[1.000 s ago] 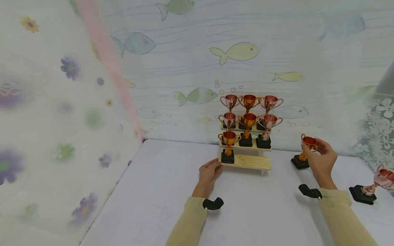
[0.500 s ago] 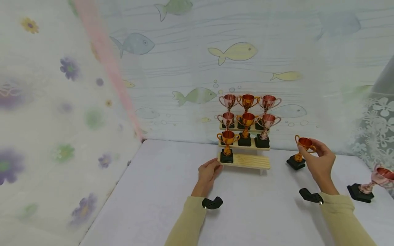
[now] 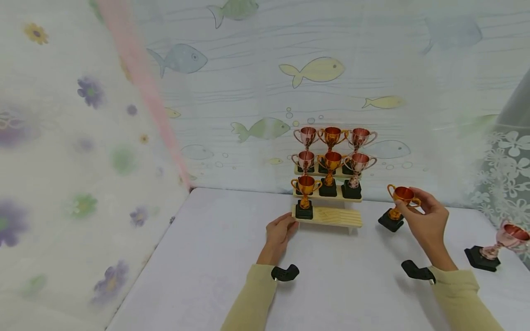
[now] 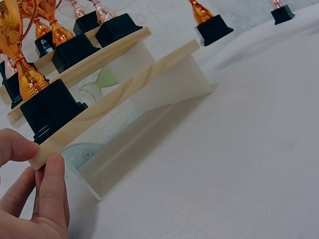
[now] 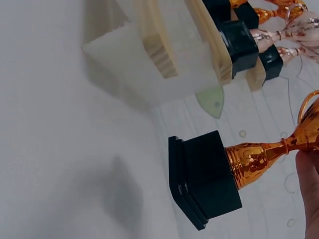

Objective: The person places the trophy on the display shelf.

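My left hand (image 3: 279, 235) pinches the left end of the lowest step of a three-tier wooden display stand (image 3: 337, 216), thumb above and fingers below in the left wrist view. A gold trophy cup (image 3: 305, 195) on a black base stands at that step's left end. To the right of the stand, my right hand (image 3: 428, 220) holds another gold trophy cup (image 5: 259, 157) by its cup, tilted, its black base off the table with a shadow below. Gold and pink trophies (image 3: 359, 172) fill the two upper tiers.
A pink trophy (image 3: 490, 248) on a black base is at the table's right side. The white-covered table (image 3: 232, 257) meets a fish-patterned curtain (image 3: 256, 92) behind the stand. White lace (image 3: 505, 165) hangs at the right.
My right hand has carried the gold trophy leftward, nearer the stand, and slightly down. My left hand keeps its pinch on the stand's lowest step.
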Demonstrator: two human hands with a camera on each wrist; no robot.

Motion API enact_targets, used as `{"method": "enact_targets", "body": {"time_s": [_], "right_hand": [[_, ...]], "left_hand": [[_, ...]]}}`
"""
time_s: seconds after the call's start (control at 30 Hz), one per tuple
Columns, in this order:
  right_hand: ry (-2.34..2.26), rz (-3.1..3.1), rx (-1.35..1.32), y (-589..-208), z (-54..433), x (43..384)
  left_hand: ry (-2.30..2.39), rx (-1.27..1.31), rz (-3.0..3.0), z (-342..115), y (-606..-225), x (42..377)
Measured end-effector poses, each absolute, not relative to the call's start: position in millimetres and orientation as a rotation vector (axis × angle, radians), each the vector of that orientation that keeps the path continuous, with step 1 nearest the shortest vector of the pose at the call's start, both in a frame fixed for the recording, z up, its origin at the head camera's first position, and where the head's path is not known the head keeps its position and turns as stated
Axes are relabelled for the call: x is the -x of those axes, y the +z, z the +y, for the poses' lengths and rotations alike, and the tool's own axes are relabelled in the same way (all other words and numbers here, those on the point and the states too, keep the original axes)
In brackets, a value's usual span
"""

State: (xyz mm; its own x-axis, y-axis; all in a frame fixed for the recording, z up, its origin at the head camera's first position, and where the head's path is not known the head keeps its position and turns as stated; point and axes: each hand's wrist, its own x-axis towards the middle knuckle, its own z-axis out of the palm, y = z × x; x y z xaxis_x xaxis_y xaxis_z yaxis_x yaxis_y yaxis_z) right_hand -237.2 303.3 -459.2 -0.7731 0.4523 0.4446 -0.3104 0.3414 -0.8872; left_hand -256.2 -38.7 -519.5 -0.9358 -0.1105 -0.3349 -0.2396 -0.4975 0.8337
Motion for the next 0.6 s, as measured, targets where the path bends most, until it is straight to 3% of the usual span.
{"method": "enact_targets", "body": {"time_s": [0.6], "right_hand": [[1.587, -1.949, -0.230, -429.9, 253.3, 222.5]], "left_hand": [[2.600, 0.538, 1.517, -38.7, -522.1, 256.6]]}}
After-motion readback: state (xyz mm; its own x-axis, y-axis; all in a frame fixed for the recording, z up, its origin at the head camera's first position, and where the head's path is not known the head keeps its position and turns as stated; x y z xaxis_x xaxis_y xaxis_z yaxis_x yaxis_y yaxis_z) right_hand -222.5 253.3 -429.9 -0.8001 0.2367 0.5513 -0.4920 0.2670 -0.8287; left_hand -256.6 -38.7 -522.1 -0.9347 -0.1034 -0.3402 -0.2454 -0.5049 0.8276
